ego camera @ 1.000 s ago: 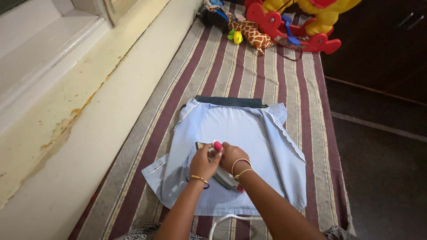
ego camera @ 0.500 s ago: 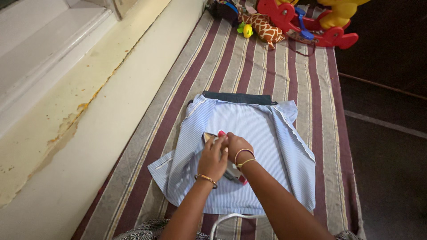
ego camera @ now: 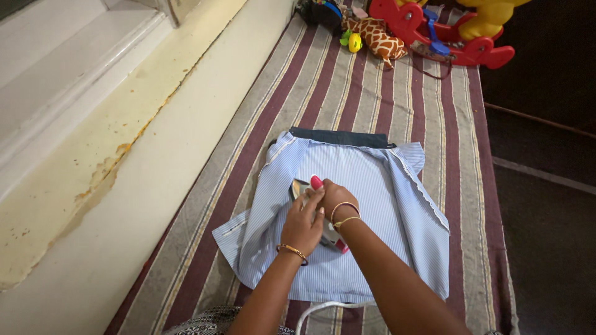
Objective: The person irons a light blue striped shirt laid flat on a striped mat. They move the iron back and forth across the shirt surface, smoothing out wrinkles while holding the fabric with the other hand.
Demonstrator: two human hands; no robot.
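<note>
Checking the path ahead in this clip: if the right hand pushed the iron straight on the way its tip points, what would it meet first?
The right hand grips the iron, whose tip points away from the person across the blue striped shirt. First in line is likely the shirt's collar edge, then the dark folded garment beneath; exact heading is uncertain.

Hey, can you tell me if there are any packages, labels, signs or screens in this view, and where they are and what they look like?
None can be seen: no package, label, sign or screen.
What is there: a pale blue striped shirt on a maroon and beige striped cloth, an iron with red parts under both hands, and toys at the far end.
</note>
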